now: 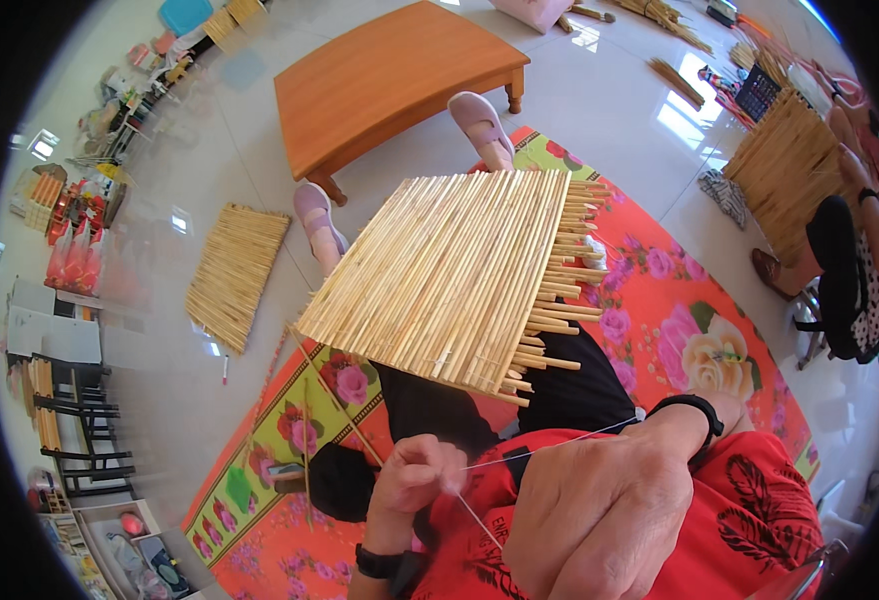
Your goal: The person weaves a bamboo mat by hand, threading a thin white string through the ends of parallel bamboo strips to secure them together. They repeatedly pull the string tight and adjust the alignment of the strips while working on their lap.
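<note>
A mat of pale straw-coloured stalks (439,270), bound side by side, rests over my legs, its stalk ends jutting unevenly at the right. Close to my chest, my left hand (419,475) is closed, pinching a thin white thread (549,454). One stretch of that thread runs up right past my right wrist; another slants down to my right hand (599,510). This hand is large and near, with its fingers curled and the fingertips hidden beneath it. The thread meets its edge and looks taut. Both hands are apart from the mat.
A low wooden table (389,80) stands ahead. Under me lies a red floral cloth (679,310). Another stalk mat (237,275) is on the tiled floor at left. At right, a seated person (874,225) handles a stalk panel (784,170). Shelves and goods line the left wall.
</note>
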The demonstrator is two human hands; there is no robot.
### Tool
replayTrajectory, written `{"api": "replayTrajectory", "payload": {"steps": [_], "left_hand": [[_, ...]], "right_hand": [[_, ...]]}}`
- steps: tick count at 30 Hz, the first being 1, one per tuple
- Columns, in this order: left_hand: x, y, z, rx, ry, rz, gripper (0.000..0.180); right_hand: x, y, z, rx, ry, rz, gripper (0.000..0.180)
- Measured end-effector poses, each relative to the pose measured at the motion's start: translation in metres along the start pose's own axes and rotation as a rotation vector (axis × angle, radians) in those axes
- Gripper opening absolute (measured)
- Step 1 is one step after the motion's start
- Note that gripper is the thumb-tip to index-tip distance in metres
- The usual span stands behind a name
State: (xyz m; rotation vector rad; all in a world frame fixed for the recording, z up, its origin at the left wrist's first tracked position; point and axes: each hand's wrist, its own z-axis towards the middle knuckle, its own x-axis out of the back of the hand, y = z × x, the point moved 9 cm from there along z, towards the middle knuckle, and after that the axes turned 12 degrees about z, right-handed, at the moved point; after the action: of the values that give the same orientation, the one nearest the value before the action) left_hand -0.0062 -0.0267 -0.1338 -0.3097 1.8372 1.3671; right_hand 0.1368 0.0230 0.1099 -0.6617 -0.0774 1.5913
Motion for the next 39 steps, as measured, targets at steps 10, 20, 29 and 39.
{"api": "replayTrajectory", "payload": {"steps": [10, 20, 29, 39], "left_hand": [[0.028, -0.004, -0.006, 0.025, 0.136, 0.017, 0.016], [0.042, 0.045, 0.003, -0.007, 0.24, 0.307, 0.009], [0.025, 0.044, 0.032, -0.159, 0.161, -0.021, 0.012], [0.01, 0.03, 0.045, -0.205, 0.168, -0.134, 0.01]], "right_hand": [[0.006, 0.02, 0.005, 0.11, 0.084, 0.091, 0.018], [0.014, 0.026, 0.011, 0.064, 0.005, 0.074, 0.019], [0.016, 0.018, 0.012, 0.084, 0.079, 0.027, 0.019], [0.009, -0.003, 0.005, 0.248, 0.134, -0.112, 0.017]]}}
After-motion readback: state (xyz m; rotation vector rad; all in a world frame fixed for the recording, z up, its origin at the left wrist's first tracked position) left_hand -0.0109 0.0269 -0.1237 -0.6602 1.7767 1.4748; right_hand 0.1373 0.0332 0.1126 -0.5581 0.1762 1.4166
